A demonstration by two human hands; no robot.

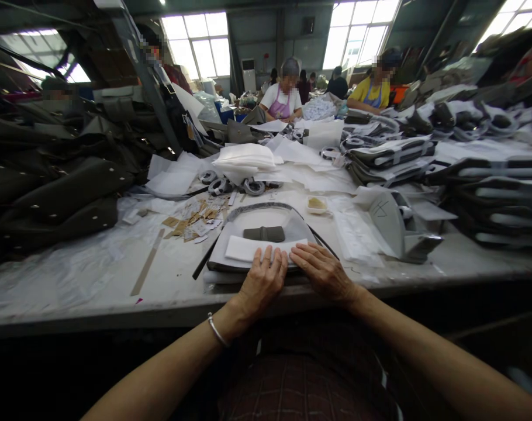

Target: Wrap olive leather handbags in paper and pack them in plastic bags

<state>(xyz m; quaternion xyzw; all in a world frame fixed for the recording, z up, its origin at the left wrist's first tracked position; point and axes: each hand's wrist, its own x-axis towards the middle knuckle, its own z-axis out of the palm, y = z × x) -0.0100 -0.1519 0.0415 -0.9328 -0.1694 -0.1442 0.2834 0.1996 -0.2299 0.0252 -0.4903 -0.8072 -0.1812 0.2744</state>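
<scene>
A grey bag panel (266,219) wrapped in clear plastic lies at the near edge of the table (95,280). A white folded sheet (244,248) rests on its front part, and a small dark grey tab (264,234) lies just behind that. My left hand (261,283), with a silver bracelet on the wrist, lies flat on the sheet's near edge with fingers stretched out. My right hand (325,272) lies flat beside it on the panel's front edge, fingers pointing left toward the sheet. Neither hand holds anything.
Dark olive bags (51,193) are piled at the left. Paper tags (196,219) and a long ruler strip (147,263) lie left of the panel. A small tray (317,204), white sheets (248,158) and stacked grey panels (389,161) sit behind. Other people work at the far end.
</scene>
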